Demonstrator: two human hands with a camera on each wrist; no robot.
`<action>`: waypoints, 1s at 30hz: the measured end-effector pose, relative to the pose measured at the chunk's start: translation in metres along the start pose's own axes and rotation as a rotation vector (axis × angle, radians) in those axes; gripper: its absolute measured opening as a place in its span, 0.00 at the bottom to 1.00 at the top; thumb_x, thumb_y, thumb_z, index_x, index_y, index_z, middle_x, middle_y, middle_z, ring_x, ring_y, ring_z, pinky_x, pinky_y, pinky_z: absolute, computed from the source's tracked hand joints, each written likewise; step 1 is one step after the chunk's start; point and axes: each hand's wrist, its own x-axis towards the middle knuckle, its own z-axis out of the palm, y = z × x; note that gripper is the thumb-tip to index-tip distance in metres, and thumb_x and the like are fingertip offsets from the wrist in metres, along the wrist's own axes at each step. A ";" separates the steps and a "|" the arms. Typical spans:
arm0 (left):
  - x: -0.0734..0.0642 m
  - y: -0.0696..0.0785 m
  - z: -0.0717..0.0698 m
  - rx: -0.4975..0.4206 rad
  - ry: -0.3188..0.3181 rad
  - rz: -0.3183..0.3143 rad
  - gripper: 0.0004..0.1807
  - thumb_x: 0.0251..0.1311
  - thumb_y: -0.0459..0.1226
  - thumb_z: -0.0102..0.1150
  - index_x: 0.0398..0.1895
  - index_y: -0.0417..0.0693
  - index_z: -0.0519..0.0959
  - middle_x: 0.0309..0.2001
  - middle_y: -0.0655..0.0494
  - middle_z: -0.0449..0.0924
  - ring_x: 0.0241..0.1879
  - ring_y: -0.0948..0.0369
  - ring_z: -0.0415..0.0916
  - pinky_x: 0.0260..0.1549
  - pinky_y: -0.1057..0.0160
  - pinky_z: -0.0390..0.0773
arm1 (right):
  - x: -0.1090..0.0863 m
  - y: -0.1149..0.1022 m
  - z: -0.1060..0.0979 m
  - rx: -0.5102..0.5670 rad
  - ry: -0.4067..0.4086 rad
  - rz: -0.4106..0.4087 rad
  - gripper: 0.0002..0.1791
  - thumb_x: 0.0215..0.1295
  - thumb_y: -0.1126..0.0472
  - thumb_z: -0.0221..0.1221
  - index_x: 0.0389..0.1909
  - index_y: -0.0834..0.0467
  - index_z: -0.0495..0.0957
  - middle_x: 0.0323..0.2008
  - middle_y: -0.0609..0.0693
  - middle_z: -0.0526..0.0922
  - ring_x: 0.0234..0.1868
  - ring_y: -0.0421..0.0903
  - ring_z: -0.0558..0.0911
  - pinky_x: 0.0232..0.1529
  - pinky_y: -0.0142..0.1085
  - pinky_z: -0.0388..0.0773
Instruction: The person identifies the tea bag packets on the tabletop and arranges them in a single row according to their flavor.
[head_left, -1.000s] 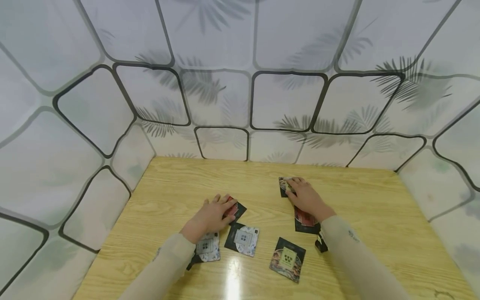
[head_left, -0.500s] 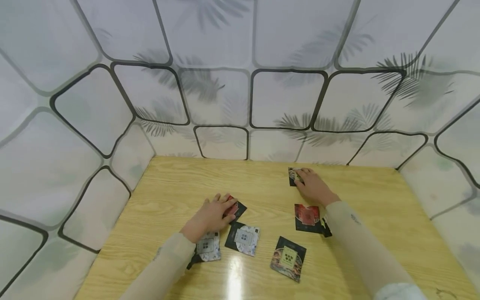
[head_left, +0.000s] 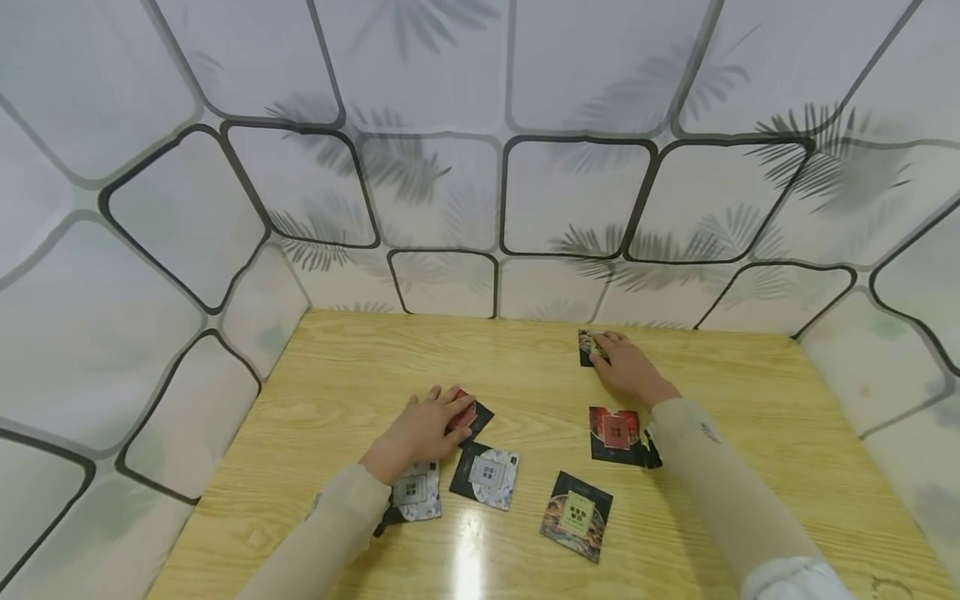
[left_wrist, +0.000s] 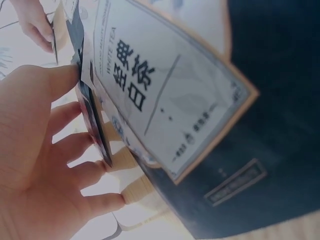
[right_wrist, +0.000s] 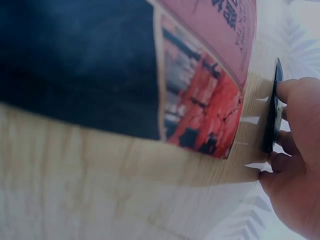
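My left hand [head_left: 420, 429] rests with spread fingers on a red and black tea packet [head_left: 482, 419], covering its left part. In the left wrist view, a packet lettered "WHITE TEA" [left_wrist: 150, 85] fills the foreground, and the thumb and fingertips [left_wrist: 82, 142] meet the darker packet [left_wrist: 95, 122] beyond it. Near the table's back edge, my right hand [head_left: 630, 367] lies over a black tea packet with a yellow-green label [head_left: 584, 354], its fingers extended across the top. The right wrist view has that hand [right_wrist: 300, 155] against the packet's dark edge [right_wrist: 273, 112].
A red-labelled tea packet [head_left: 615, 435] lies before my right forearm, with a dark piece [head_left: 651, 450] beside it. Two white-and-black packets [head_left: 487, 475] lie near my left hand, one partly under the sleeve. A yellow-green-labelled packet [head_left: 576, 517] is nearest the front. Patterned fabric walls [head_left: 442, 283] enclose the wooden table [head_left: 360, 358].
My right hand has slid its packet back and to the right, towards the table's far edge, uncovering the red-labelled packet. The left hand has stayed in place.
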 end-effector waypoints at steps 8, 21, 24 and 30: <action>0.000 -0.002 0.002 -0.022 0.039 0.001 0.33 0.76 0.53 0.58 0.80 0.59 0.68 0.81 0.44 0.63 0.80 0.35 0.57 0.74 0.27 0.59 | -0.001 0.005 0.005 0.041 0.015 -0.002 0.34 0.87 0.52 0.44 0.83 0.66 0.54 0.81 0.74 0.53 0.81 0.75 0.50 0.78 0.70 0.51; -0.001 0.014 -0.001 -0.005 0.148 0.130 0.34 0.76 0.54 0.58 0.80 0.55 0.68 0.79 0.44 0.66 0.78 0.32 0.59 0.74 0.25 0.57 | 0.002 0.007 0.003 0.053 0.037 -0.047 0.33 0.87 0.53 0.45 0.82 0.67 0.55 0.80 0.75 0.54 0.81 0.75 0.51 0.78 0.71 0.51; -0.001 0.037 0.003 0.029 0.115 0.218 0.34 0.76 0.55 0.57 0.81 0.57 0.67 0.80 0.46 0.65 0.79 0.34 0.59 0.75 0.26 0.57 | 0.002 0.007 0.002 0.053 0.037 -0.044 0.33 0.87 0.53 0.45 0.82 0.67 0.55 0.80 0.75 0.54 0.80 0.75 0.51 0.78 0.71 0.51; -0.004 0.087 0.017 0.154 0.015 0.357 0.35 0.77 0.58 0.52 0.83 0.65 0.62 0.83 0.54 0.60 0.82 0.42 0.56 0.78 0.32 0.57 | 0.002 0.006 0.003 0.049 0.030 -0.030 0.33 0.87 0.53 0.45 0.82 0.67 0.55 0.80 0.75 0.54 0.81 0.76 0.50 0.79 0.71 0.49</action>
